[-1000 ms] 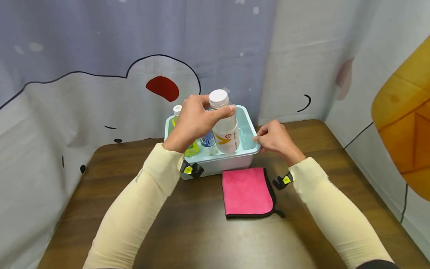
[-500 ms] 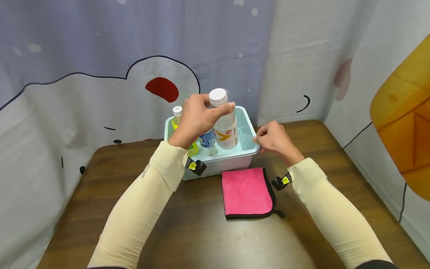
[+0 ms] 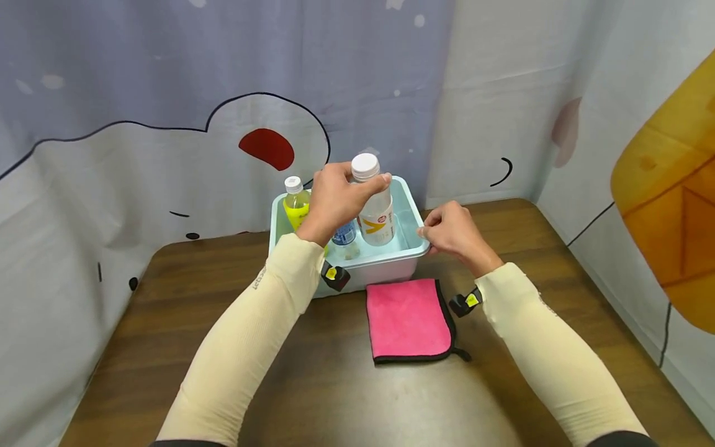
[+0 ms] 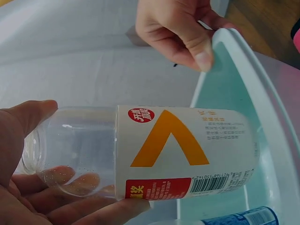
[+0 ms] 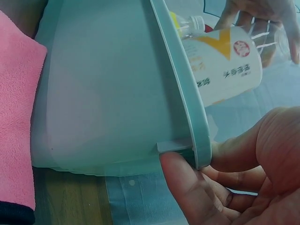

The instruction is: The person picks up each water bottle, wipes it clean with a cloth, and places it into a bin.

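Note:
My left hand (image 3: pixel 339 197) grips a large clear plastic bottle (image 3: pixel 377 225) just below its white cap. The bottle has a white label with an orange chevron and stands almost upright inside a pale blue-green basin (image 3: pixel 385 270). In the left wrist view, thumb and fingers wrap the shoulder of the bottle (image 4: pixel 173 150). My right hand (image 3: pixel 454 233) pinches the basin's right front corner; the right wrist view has the thumb and fingers on either side of the rim (image 5: pixel 202 140). Also in the basin are a yellow-green bottle (image 3: pixel 296 208) and a blue-labelled bottle (image 3: pixel 344 234), partly hidden by my left hand.
A folded pink cloth (image 3: pixel 410 320) with black edging lies on the brown wooden table (image 3: pixel 335 379), just in front of the basin. Behind the table hangs a printed curtain (image 3: pixel 380 81), close to the basin's back.
The large bottle has gone down and slightly back into the basin in my left hand. My left forearm has swung right, baring more of the yellow-green bottle. My right hand keeps its hold.

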`<state>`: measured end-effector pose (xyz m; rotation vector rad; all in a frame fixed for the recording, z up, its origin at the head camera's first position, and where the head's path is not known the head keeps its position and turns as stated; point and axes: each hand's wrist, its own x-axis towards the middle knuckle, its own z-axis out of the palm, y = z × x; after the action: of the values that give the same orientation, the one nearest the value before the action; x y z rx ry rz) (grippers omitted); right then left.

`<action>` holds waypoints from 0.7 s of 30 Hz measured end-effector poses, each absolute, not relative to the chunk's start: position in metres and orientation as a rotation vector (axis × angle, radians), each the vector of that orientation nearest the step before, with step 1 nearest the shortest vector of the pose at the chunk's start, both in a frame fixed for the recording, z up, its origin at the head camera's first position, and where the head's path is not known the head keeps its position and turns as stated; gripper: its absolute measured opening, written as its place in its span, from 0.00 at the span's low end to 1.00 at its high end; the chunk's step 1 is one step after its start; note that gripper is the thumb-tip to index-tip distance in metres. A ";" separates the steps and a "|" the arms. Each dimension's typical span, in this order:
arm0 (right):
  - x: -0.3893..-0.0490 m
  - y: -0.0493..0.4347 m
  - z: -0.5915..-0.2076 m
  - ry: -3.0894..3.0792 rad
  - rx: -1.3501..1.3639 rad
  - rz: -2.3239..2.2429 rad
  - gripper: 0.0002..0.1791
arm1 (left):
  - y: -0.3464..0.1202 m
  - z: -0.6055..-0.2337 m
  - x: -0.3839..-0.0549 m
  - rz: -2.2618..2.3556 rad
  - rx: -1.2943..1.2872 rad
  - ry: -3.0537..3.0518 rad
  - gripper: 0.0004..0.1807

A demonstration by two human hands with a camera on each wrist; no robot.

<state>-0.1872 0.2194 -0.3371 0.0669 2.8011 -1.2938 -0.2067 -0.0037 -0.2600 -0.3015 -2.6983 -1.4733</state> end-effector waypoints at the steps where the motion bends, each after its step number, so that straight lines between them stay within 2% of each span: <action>1: -0.187 0.220 -0.337 2.803 0.068 -1.291 0.08 | -0.002 -0.261 -0.207 -1.476 -0.294 -2.696 0.25; 21: -0.185 0.220 -0.337 2.812 0.087 -1.293 0.08 | 0.022 -0.299 -0.230 -1.560 -0.166 -2.617 0.27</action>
<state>-0.1852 0.2198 -0.3374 0.0869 2.8120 -1.2932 -0.2299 0.0216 -0.2989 -0.1665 -2.6165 -1.5601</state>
